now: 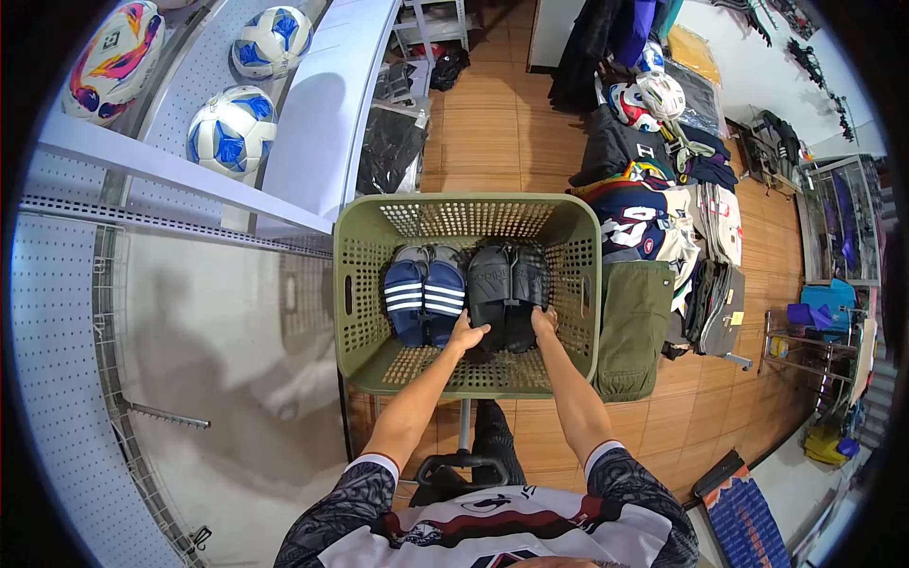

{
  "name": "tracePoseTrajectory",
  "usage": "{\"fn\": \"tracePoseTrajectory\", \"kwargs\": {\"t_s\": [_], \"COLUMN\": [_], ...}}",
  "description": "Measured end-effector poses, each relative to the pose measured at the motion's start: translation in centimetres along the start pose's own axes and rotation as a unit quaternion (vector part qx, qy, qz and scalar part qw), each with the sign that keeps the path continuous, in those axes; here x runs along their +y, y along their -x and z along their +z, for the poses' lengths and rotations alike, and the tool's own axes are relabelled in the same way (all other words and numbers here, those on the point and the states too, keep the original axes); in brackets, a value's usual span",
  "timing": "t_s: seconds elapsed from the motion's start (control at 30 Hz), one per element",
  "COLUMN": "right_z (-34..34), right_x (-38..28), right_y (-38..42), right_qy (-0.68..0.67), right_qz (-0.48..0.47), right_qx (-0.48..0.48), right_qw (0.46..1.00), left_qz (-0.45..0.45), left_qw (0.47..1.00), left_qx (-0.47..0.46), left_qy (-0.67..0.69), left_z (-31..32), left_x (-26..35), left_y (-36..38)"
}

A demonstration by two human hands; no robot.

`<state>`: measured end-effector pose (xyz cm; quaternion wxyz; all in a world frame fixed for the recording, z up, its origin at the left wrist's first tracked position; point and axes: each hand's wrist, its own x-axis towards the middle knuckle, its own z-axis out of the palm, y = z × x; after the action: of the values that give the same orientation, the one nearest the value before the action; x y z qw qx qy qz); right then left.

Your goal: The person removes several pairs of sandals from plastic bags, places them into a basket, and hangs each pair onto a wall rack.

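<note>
An olive-green perforated basket (589, 312) holds two pairs of slide sandals side by side. The navy slides (405, 312) with white stripes lie on the left, and the black slides (490, 284) lie to the right of them. My left hand (467, 334) grips the near left side of the black pair, thumb on top. From the right side my right hand (544, 323) holds the same pair near its front end. Most of the fingers of both hands are hidden beside or under the slides.
Footballs (233, 131) rest on a white shelf (322, 123) at the upper left. Folded clothes (653, 227) and olive trousers (632, 327) lie close to the basket's right. A pegboard wall (71, 379) stands at the left. Wooden-look floor (473, 123) shows beyond the basket.
</note>
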<state>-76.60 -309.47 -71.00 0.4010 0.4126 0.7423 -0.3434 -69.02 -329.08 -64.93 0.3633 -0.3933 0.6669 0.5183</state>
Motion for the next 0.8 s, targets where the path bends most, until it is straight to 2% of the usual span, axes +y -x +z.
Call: {"fn": "tracePoseTrajectory", "kwargs": {"t_s": [0.03,0.1,0.17,0.27,0.37,0.4,0.57,0.67,0.8], "right_z": [-0.4,-1.0,-1.3,-1.9,-3.7,-4.2,-5.6,-5.7,-3.2], "right_x": [-0.3,-0.6,-0.3,0.4,-0.1,-0.4,-0.3,-0.3,1.2], "right_y": [0.3,1.1,2.3,3.1,5.9,7.0,11.7,17.6,26.0], "right_qy": [-0.001,-0.001,0.001,0.005,-0.025,-0.016,-0.006,-0.045,-0.050], "right_qz": [0.009,0.025,-0.013,-0.100,-0.177,-0.196,-0.331,-0.387,-0.506], "right_qx": [-0.008,-0.026,0.012,0.065,0.076,0.080,0.092,0.045,0.006], "right_qw": [1.000,0.999,1.000,0.993,0.981,0.977,0.939,0.920,0.861], "left_qz": [-0.012,0.020,0.030,0.052,0.111,0.113,0.239,0.279,0.392], "left_qw": [1.000,0.999,0.996,0.998,0.989,0.987,0.955,0.935,0.873], "left_qx": [-0.002,0.004,0.010,0.029,0.036,0.060,0.102,0.151,0.251], "left_qy": [0.010,0.045,0.085,0.016,0.094,0.097,0.144,0.161,0.142], "left_z": [-0.2,0.0,0.2,-0.1,-0.1,-0.2,-2.0,-4.2,-8.4], "left_x": [0.6,-0.7,-1.7,-1.8,-2.1,-1.1,-1.9,-2.5,-7.5], "left_y": [0.6,-0.3,-0.5,0.7,3.0,4.9,9.3,15.4,22.7]}}
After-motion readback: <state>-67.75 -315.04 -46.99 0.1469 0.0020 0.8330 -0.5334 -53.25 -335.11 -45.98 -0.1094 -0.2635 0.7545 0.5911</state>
